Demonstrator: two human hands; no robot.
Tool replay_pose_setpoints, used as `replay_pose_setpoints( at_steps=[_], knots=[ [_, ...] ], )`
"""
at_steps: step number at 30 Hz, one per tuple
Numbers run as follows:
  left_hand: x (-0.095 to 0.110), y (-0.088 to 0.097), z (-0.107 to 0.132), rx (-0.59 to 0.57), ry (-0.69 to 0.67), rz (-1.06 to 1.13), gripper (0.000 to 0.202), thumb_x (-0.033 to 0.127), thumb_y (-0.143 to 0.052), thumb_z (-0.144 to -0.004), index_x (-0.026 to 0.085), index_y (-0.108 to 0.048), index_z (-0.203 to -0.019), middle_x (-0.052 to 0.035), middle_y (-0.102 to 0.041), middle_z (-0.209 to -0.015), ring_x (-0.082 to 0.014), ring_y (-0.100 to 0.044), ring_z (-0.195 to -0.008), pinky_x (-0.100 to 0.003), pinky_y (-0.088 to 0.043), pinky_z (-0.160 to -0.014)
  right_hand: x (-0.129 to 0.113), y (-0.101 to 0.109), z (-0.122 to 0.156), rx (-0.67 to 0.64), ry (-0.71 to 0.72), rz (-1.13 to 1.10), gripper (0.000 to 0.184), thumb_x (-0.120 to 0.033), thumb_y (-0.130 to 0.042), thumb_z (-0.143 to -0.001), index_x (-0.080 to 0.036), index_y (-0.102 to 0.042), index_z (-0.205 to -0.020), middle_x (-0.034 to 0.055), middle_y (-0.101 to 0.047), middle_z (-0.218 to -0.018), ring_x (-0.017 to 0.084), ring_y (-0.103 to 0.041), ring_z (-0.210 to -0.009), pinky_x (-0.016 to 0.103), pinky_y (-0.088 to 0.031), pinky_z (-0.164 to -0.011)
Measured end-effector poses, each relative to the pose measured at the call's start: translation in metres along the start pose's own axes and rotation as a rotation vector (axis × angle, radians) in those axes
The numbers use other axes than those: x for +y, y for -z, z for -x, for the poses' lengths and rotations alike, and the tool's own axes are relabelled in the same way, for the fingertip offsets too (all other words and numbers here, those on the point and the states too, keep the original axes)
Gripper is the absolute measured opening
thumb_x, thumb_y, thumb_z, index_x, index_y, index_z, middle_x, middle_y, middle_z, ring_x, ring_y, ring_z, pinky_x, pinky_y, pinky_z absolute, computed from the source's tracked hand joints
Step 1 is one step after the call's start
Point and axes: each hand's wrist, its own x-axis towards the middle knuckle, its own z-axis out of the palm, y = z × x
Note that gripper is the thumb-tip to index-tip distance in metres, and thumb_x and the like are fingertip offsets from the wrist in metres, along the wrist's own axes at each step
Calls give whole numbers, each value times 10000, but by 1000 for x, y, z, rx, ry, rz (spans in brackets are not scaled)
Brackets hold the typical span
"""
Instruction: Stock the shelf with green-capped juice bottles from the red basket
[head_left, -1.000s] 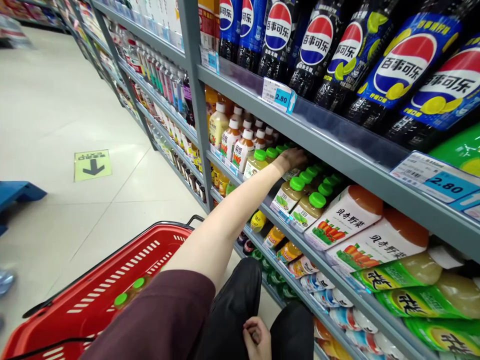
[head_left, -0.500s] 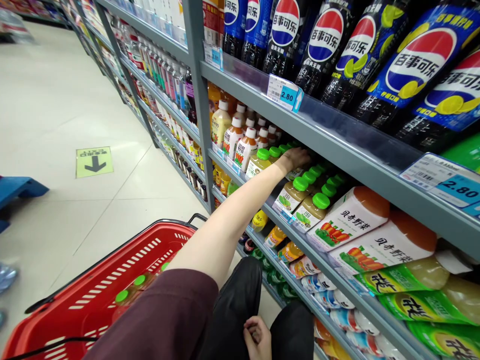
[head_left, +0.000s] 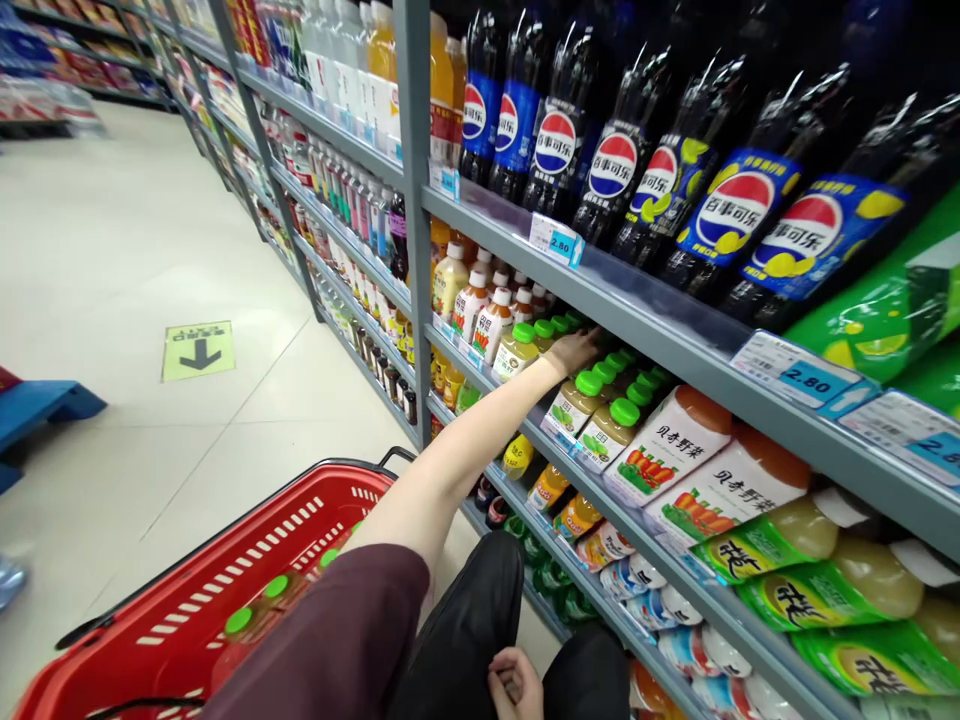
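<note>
Lettering before you: on the upper shelf [head_left: 637, 317], the cola bottles [head_left: 739, 200] bear 百事可乐 across round emblems. Along that shelf's front edge, the price tags [head_left: 806, 380] read 2.80; the tag nearest your right is cut off after 2.8. On the shelf below, two large carrot-printed bottles [head_left: 671, 450] at the front edge read 贝奇野菜, as do small white-capped bottles [head_left: 491, 325] toward its far end. Labels on the green-capped bottles [head_left: 572, 405] are too small for you to read. One shelf lower, orange bottles [head_left: 577, 517] show Qoo. The floor sign [head_left: 199, 352] carries an arrow pointing toward you beside blurred lettering.
</note>
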Motion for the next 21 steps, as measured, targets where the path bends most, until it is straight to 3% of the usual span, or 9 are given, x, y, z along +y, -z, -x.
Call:
replay_pose_setpoints(
  at_steps=[3, 5, 9, 12, 14, 16, 17, 19, 21],
  knots=[
    [10, 14, 30, 55, 29, 57, 309, 47, -512, -909, 116, -719, -1128, -181, -614, -1363, -282, -559, -1292, -351, -485, -1069, 1, -3, 1, 28, 3, -7, 447, -625, -856, -671, -203, -739, -762, 59, -721, -718, 206, -650, -609, 276, -489, -552],
    [15, 24, 58, 210, 62, 140, 364, 5, -485, -869, 132, -713, -1123, -160, -607, -1359, -254, -565, -1274, -352, -486, -1087, 0, -4, 2, 34, 5, -12, 454, -632, -856, -667, -204, -741, -766, 60, -722, -722, 207, -648, -611, 275, -479, -552],
    [25, 41, 136, 506, 272, 266, 396, -11, -410, -846, 182, -698, -1036, -101, -677, -1165, -210, -629, -1141, -351, -540, -1010, -2, -3, 3, 41, 1, -29, 494, -666, -847, -653, -200, -742, -777, 55, -716, -716, 201, -637, -606, 270, -467, -553],
    [32, 36, 207, 773, 529, 335, 304, 76, -420, -915, 230, -678, -960, -52, -707, -1043, -188, -666, -1014, -359, -558, -950, -4, -3, 4, 30, -10, -33, 520, -696, -824, -658, -199, -738, -782, 46, -706, -713, 195, -633, -610, 266, -470, -567],
    [42, 17, 258, 926, 678, 360, 193, 142, -484, -905, 215, -658, -862, -42, -708, -950, -188, -679, -937, -340, -562, -881, -4, -3, 4, 20, -20, -31, 530, -710, -808, -665, -200, -736, -785, 39, -699, -711, 189, -624, -606, 267, -475, -575],
    [61, -15, 313, 910, 811, 406, 160, 184, -507, -886, 206, -642, -804, -32, -695, -855, -182, -671, -848, -314, -547, -812, -4, -3, 4, 14, -29, -30, 540, -722, -798, -665, -199, -735, -787, 39, -698, -716, 187, -622, -603, 267, -475, -577],
    [76, -35, 342, 848, 876, 431, 161, 209, -508, -883, 208, -638, -787, -30, -693, -830, -184, -666, -828, -314, -538, -799, -3, -3, 4, 12, -31, -30, 544, -725, -795, -662, -199, -736, -787, 41, -699, -720, 188, -624, -603, 268, -474, -575],
    [114, -77, 400, 639, 969, 537, 179, 238, -478, -875, 217, -632, -787, -40, -699, -840, -202, -666, -832, -330, -539, -800, -2, -3, 4, 9, -33, -30, 545, -727, -793, -659, -199, -737, -784, 43, -697, -720, 192, -627, -600, 270, -470, -565],
    [157, -116, 453, 380, 971, 700, 219, 312, -472, -881, 229, -647, -779, -58, -713, -839, -224, -675, -817, -349, -555, -787, -2, -2, 4, 6, -35, -25, 537, -722, -793, -661, -202, -741, -786, 45, -696, -717, 195, -627, -594, 271, -468, -547]
  ],
)
